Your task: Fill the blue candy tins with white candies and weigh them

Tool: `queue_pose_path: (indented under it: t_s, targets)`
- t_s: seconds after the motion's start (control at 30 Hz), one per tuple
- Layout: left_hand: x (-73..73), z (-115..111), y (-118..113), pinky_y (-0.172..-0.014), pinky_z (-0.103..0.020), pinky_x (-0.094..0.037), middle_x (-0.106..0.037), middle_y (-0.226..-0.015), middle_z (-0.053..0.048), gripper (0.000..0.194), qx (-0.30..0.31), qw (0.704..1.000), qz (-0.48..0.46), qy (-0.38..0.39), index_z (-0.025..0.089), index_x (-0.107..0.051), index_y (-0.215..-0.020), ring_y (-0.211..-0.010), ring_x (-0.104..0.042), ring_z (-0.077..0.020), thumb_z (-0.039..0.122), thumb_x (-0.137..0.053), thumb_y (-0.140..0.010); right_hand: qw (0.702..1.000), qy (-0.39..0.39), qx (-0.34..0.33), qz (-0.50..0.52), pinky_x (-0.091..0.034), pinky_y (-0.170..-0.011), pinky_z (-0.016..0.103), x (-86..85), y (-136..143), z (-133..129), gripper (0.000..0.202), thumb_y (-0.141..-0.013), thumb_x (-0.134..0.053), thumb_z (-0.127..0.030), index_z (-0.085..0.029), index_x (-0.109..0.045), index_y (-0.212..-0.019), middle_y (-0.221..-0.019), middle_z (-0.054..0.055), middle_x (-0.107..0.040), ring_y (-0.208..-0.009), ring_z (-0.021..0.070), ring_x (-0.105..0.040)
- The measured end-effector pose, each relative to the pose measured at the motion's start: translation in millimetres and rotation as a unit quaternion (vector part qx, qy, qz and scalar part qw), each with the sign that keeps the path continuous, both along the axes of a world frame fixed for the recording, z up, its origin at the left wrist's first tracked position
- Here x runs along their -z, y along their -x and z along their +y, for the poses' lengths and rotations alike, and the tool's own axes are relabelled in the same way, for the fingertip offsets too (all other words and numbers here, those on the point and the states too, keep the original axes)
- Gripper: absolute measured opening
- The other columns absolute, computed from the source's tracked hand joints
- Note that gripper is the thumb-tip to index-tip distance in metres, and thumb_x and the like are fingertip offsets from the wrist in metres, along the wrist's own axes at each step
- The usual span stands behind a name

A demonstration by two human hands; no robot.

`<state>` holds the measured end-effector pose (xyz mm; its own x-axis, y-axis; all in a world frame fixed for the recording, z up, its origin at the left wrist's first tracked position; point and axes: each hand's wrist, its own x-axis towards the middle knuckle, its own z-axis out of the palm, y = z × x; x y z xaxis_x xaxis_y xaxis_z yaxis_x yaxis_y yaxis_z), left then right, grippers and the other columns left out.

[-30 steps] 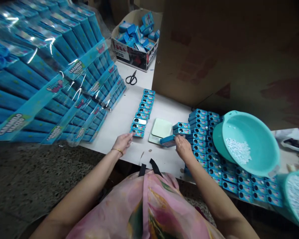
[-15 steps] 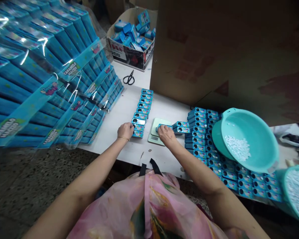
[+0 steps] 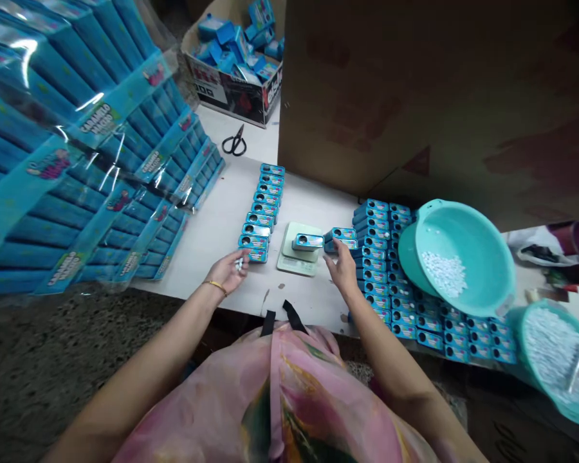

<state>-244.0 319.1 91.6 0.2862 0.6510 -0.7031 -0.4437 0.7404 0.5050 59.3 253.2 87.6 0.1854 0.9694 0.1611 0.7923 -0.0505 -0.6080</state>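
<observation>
Small white candies [image 3: 240,263] lie in my left hand [image 3: 228,272], its palm turned up with the fingers curled around them, beside the near end of a column of blue boxes [image 3: 265,199]. One blue box [image 3: 309,241] rests on the pale green scale [image 3: 297,265]. To the right of the scale, my right hand [image 3: 341,265] has its thumb and fingers apart, the fingertips at the nearer of two blue boxes [image 3: 340,233]. Whether it touches that box is hard to tell.
Rows of blue boxes [image 3: 372,264] and a turquoise basin [image 3: 480,251] stand right; another basin [image 3: 525,347] holds white candies. Wrapped display packs [image 3: 96,122] rise at left. Scissors [image 3: 235,143], an open carton [image 3: 231,99] and a big cardboard wall [image 3: 415,83] lie beyond.
My right hand has let go of the box on the scale and moved right to the two boxes. My left hand has turned palm up, showing the candies. The view has shifted slightly.
</observation>
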Motion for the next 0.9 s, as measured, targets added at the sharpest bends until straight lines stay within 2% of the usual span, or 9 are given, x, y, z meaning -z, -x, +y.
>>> queue_pose_path:
  t_s: [0.1, 0.23, 0.4, 0.53, 0.63, 0.7, 0.73, 0.83, 0.9]
  targets:
    - [6.0, -19.7, 7.9, -0.045, -0.017, -0.044, -0.058, -0.069, -0.007, 0.016, -0.023, 0.997, -0.046, 0.062, 0.008, -0.059, -0.088, -0.056, -0.055, -0.0092, 0.012, -0.050, -0.075, 0.996, 0.010, 0.018, 0.084, -0.039, -0.089, 0.037, 17.4, -4.1, 5.8, 0.055, -0.071, -0.055, -0.026, -0.020, -0.036, -0.122, -0.118, 0.008, -0.047, -0.106, 0.0206, -0.047]
    - [14.4, -38.8, 11.1, -0.058, -0.025, -0.051, -0.061, -0.081, -0.013, 0.016, -0.066, 0.990, -0.058, 0.112, 0.007, -0.059, -0.087, -0.072, -0.060, -0.0158, 0.011, -0.046, -0.078, 0.982, 0.018, 0.011, 0.189, -0.040, -0.088, 0.035, 28.8, 0.5, 14.8, 0.058, -0.067, -0.059, -0.025, -0.018, -0.036, -0.120, -0.118, 0.009, -0.047, -0.106, 0.0198, -0.046]
    - [19.3, -50.0, 1.5, -0.069, -0.031, -0.051, -0.061, -0.090, -0.016, 0.018, -0.074, 0.985, -0.084, 0.128, 0.006, -0.058, -0.089, -0.083, -0.060, -0.0202, 0.013, -0.046, -0.078, 0.976, 0.024, -0.014, 0.214, -0.039, -0.087, 0.035, 39.7, 11.0, 30.9, 0.057, -0.067, -0.057, -0.023, -0.019, -0.037, -0.120, -0.114, 0.007, -0.049, -0.098, 0.0183, -0.049]
    - [21.8, -49.7, -17.9, -0.072, -0.033, -0.050, -0.061, -0.091, -0.016, 0.019, -0.059, 0.982, -0.112, 0.137, 0.006, -0.058, -0.090, -0.085, -0.059, -0.0212, 0.015, -0.045, -0.078, 0.971, 0.040, -0.031, 0.233, -0.042, -0.079, 0.034, 44.4, 14.4, 44.3, 0.041, -0.071, -0.051, -0.024, -0.018, -0.043, -0.111, -0.100, 0.004, -0.055, -0.087, 0.0173, -0.053]
    - [22.5, -41.7, -40.5, -0.073, -0.034, -0.049, -0.062, -0.090, -0.016, 0.022, -0.052, 0.977, -0.152, 0.137, 0.006, -0.057, -0.092, -0.086, -0.059, -0.0217, 0.020, -0.044, -0.080, 0.982, 0.013, -0.088, 0.164, -0.041, -0.080, 0.034, 21.0, 20.6, 41.2, 0.034, -0.074, -0.048, -0.023, -0.017, -0.047, -0.107, -0.097, 0.005, -0.055, -0.090, 0.0185, -0.050]
    - [22.1, -33.6, -57.8, -0.073, -0.035, -0.048, -0.062, -0.086, -0.015, 0.025, -0.055, 0.973, -0.183, 0.129, 0.007, -0.057, -0.092, -0.083, -0.059, -0.0216, 0.025, -0.043, -0.080, 0.986, -0.017, -0.160, 0.045, -0.035, -0.088, 0.038, -7.5, 30.6, 31.4, 0.034, -0.075, -0.048, -0.018, -0.020, -0.048, -0.109, -0.104, 0.006, -0.052, -0.099, 0.0204, -0.046]
    - [21.7, -29.3, -66.1, -0.073, -0.035, -0.048, -0.062, -0.083, -0.014, 0.027, -0.059, 0.971, -0.198, 0.122, 0.007, -0.057, -0.092, -0.081, -0.060, -0.0214, 0.028, -0.042, -0.080, 0.979, -0.030, -0.202, -0.024, -0.031, -0.092, 0.041, -22.7, 37.4, 25.4, 0.036, -0.076, -0.048, -0.016, -0.022, -0.048, -0.111, -0.108, 0.006, -0.051, -0.103, 0.0213, -0.042]
    - [20.4, -17.6, -86.9, -0.073, -0.036, -0.047, -0.063, -0.082, -0.012, 0.034, -0.046, 0.966, -0.237, 0.097, 0.008, -0.056, -0.094, -0.077, -0.060, -0.0211, 0.034, -0.040, -0.080, 0.927, -0.067, -0.311, -0.200, -0.023, -0.095, 0.044, -58.0, 60.8, 9.4, 0.037, -0.080, -0.043, -0.013, -0.026, -0.045, -0.115, -0.113, 0.006, -0.048, -0.109, 0.0225, -0.037]
    - [19.0, -12.3, -95.7, -0.073, -0.034, -0.046, -0.063, -0.081, -0.011, 0.034, -0.024, 0.967, -0.235, 0.094, 0.009, -0.057, -0.093, -0.076, -0.060, -0.0204, 0.035, -0.039, -0.080, 0.890, -0.086, -0.358, -0.269, -0.026, -0.094, 0.042, -67.2, 73.8, 3.7, 0.036, -0.082, -0.040, -0.013, -0.023, -0.044, -0.116, -0.112, 0.008, -0.049, -0.108, 0.0222, -0.037]
